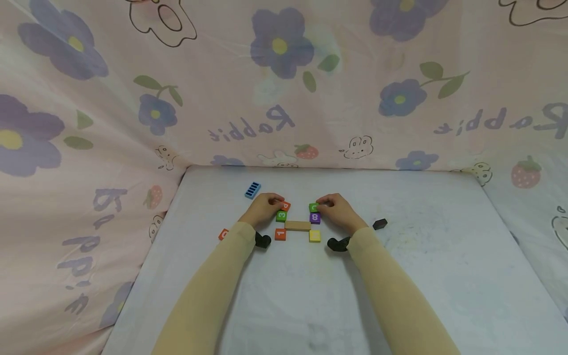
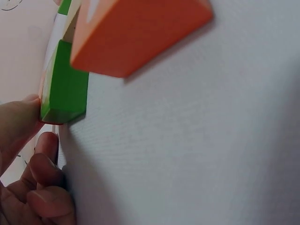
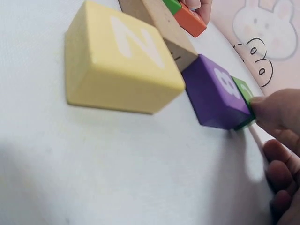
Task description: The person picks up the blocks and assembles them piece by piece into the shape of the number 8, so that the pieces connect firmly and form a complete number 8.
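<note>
Your left hand (image 1: 264, 209) pinches an orange-red square block (image 1: 287, 205), your right hand (image 1: 338, 210) a green square block (image 1: 312, 208); best align both gently.

- what's at ten o'clock from the table's (image 1: 284, 305) middle?
- a blue piece (image 1: 253, 190). at two, a dark piece (image 1: 380, 224).
- past twelve?
- pink cloth (image 1: 217, 69), printed with purple flowers (image 1: 279, 46) and strawberries (image 1: 526, 173).

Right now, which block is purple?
The block marked 8, next to the wooden plank and the green block the right hand touches; no other block is purple.
</note>
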Demonstrator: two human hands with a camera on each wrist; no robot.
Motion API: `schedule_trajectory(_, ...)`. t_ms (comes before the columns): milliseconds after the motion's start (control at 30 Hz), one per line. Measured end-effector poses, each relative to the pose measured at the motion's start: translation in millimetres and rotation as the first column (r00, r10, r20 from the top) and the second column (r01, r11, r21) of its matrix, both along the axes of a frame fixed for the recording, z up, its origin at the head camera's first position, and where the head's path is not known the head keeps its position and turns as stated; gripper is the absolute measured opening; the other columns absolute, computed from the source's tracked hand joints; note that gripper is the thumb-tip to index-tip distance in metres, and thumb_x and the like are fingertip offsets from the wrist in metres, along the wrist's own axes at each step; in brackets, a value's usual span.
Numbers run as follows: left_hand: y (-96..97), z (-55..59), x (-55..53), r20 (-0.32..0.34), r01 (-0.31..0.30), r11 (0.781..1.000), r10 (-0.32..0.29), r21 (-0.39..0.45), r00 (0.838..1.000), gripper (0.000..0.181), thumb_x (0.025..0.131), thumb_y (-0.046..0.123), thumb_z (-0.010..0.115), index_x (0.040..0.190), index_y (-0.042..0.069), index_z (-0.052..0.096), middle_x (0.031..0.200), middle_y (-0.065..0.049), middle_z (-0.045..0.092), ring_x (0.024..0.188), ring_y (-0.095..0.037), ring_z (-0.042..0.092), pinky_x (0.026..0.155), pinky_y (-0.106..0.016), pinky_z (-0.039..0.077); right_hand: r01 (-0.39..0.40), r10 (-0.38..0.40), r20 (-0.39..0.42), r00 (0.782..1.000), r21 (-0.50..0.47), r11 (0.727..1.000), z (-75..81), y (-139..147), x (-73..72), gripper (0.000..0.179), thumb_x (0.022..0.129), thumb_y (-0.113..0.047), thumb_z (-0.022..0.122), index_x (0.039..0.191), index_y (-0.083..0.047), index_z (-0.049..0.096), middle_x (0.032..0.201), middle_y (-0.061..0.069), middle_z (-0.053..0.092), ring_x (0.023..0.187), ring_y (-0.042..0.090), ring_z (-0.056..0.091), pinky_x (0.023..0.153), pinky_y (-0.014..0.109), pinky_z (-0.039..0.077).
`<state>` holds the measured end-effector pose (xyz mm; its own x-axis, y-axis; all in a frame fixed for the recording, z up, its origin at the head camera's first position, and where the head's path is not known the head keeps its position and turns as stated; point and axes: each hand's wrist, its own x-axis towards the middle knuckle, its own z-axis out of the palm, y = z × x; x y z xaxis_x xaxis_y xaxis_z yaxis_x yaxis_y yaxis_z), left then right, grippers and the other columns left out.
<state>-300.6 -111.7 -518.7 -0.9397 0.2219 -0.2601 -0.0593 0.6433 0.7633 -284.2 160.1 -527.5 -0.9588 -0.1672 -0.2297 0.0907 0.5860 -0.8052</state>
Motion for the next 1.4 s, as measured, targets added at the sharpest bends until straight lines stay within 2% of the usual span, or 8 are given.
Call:
schedule_trajectory(233, 0.6, -0.7, -1.0, -0.004, -0.003, 1.000, 0.003, -0.013, 1.000, 0.024, 0.097, 0.029, 0.060, 0.118, 0.021, 0.067, 0.111, 0.001, 0.060, 0.102, -0.019, 0.052, 0.094, -0.038, 0.043, -0.002, 0.002, 0.005, 1.000, -0.007, 1.000, -0.6, 0.5, -0.5, 0.028, 0.094, -0.034, 0.062, 0.117, -0.019, 0.063, 0.127, 0.006, 0.046, 0.113, 0.026, 0.043, 0.101, 0.047, 0.033)
schedule_trajectory(733, -0.3, 1.9, 3.1, 0.011, -0.012, 1.000, 0.011, 0.023, 1.000, 0.024, 0.097, 0.029, 0.060, 0.118, 0.021, 0.066, 0.113, 0.002, 0.059, 0.103, -0.020, 0.052, 0.097, -0.038, 0.041, 0.010, -0.009, 0.035, 0.999, -0.024, 1.000, -1.8, 0.0, -0.7, 0.027, 0.093, -0.034, 0.064, 0.117, -0.021, 0.064, 0.127, 0.004, 0.045, 0.112, 0.025, 0.042, 0.099, 0.047, 0.034)
schedule_trajectory(1400, 0.0, 0.8, 3.0, -0.006, -0.012, 1.000, 0.012, 0.012, 1.000, 0.025, 0.097, 0.028, 0.061, 0.120, 0.020, 0.066, 0.112, 0.002, 0.060, 0.104, -0.019, 0.052, 0.095, -0.038, 0.042, 0.014, -0.014, 0.016, 1.000, -0.019, 1.000, -2.3, -0.8, -1.0, 0.026, 0.093, -0.035, 0.064, 0.115, -0.022, 0.065, 0.126, 0.004, 0.045, 0.113, 0.025, 0.043, 0.100, 0.047, 0.034)
